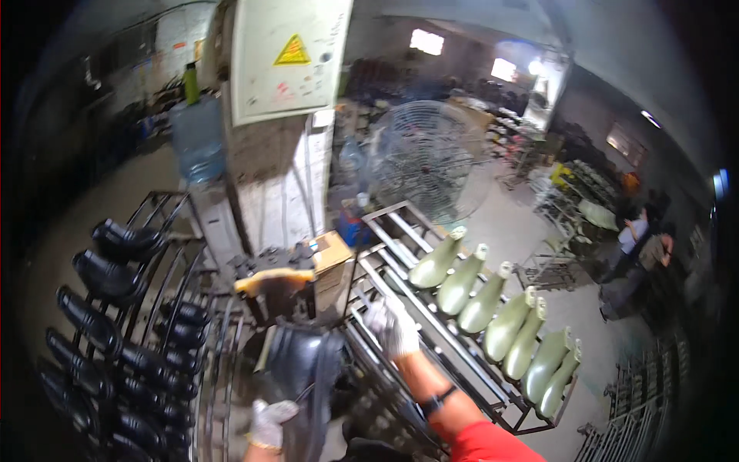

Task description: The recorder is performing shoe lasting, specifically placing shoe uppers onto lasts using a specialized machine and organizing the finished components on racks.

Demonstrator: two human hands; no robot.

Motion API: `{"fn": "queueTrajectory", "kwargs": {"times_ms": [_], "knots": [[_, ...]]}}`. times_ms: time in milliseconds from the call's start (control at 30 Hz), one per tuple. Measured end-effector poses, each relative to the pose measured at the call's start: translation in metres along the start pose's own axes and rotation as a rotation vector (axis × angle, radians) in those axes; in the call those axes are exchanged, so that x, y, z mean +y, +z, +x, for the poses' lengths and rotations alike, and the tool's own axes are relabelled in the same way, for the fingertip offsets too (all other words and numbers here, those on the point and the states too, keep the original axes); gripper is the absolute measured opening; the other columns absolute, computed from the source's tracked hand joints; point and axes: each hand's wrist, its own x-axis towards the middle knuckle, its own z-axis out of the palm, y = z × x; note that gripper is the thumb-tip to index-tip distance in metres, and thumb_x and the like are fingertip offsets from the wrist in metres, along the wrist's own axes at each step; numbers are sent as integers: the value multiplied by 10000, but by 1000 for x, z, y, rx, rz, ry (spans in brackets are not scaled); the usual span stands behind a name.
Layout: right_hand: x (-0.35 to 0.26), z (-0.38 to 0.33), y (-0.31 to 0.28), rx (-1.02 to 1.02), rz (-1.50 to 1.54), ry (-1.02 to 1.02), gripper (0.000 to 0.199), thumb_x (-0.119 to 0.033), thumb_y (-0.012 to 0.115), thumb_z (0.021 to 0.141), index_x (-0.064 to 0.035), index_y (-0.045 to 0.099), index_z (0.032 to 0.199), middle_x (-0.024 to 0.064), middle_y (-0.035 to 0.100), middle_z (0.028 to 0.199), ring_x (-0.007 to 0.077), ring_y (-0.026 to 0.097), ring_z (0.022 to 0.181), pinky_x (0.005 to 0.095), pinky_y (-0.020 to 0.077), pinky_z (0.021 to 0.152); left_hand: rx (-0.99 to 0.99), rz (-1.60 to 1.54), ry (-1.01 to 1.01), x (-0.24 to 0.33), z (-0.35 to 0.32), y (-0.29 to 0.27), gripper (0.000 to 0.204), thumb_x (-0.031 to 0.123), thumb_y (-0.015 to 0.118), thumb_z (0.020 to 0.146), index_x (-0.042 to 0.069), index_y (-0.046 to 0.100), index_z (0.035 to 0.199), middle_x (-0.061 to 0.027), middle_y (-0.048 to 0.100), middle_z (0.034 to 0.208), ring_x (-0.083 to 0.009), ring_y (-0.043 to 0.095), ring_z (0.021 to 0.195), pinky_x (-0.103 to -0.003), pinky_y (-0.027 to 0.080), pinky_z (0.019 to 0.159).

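In the head view, my landmark is the glossy black moulded shell standing low in front of me, its flank curving down toward my body. My gloved left hand is at the shell's lower left side, thumb pointing toward it. Whether my fingers are clamped on its edge or merely lie near it — I cannot tell.

My gloved right hand is to the right of the shell and a little higher, over the near side of a metal rack. The glove is blurred, so I cannot tell whether its fingers are together, apart or round a rail. A dark band circles that forearm below my red sleeve.

Right of the shell, past my right hand, pale green tapered pieces stand in a slanting row on the rack. Left of the shell, a second rack carries curved black pieces. Just beyond the shell is a stand with an orange-yellow edge — a cardboard box sits beside it, and a large caged fan is farther back to the right.
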Motion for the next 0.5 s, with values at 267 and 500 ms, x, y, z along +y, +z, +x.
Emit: {"fn": "queueTrajectory", "kwargs": {"times_ms": [267, 500], "knots": [[12, -115, 134, 40, -858, -80, 896, -22, 821, 770, 37, 417, 1568, 125, 684, 1295, 187, 691, 1093, 344, 578, 952, -92, 365, 57, -32, -1, 71, 329, 229, 789, 995, 11, 712, 1229, -35, 763, 1057, -119, 702, 914, -322, 573, 875], [17, -59, 143, -18, -1413, -139, 1287, -258, 935, 693, 105, 160, 1655, 196, 645, 1410, 214, 662, 1218, 313, 519, 1062, -28, 563, 3, -35, -26, -17, 247, 254, 727, 1023, 34, 694, 1131, -79, 725, 1005, -183, 690, 862, -337, 572, 782]]}}
